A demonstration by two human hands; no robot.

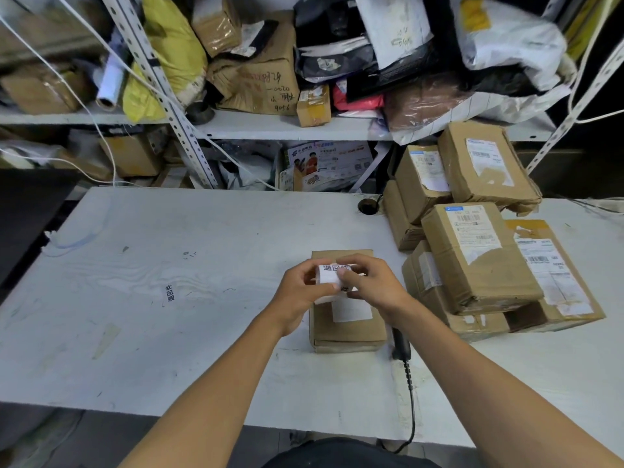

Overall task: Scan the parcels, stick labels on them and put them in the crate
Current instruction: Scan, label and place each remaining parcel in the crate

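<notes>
A small brown cardboard parcel [347,327] lies on the white table [189,265], a white label patch on its top. Just above it, my left hand [302,292] and my right hand [369,282] together pinch a roll of white labels [329,273] printed with black characters. The left fingers curl round the roll's left side, while the right thumb and fingers pinch its right edge. A black barcode scanner [401,342] rests on the table right of the parcel, with its coiled cable running off the front edge. No crate shows in this view.
A stack of several brown parcels [479,258] with shipping labels fills the table's right side. Behind the table, metal shelves [270,125] hold boxes, mail bags and a yellow sack [172,52]. A cable hole [368,207] sits near the back edge.
</notes>
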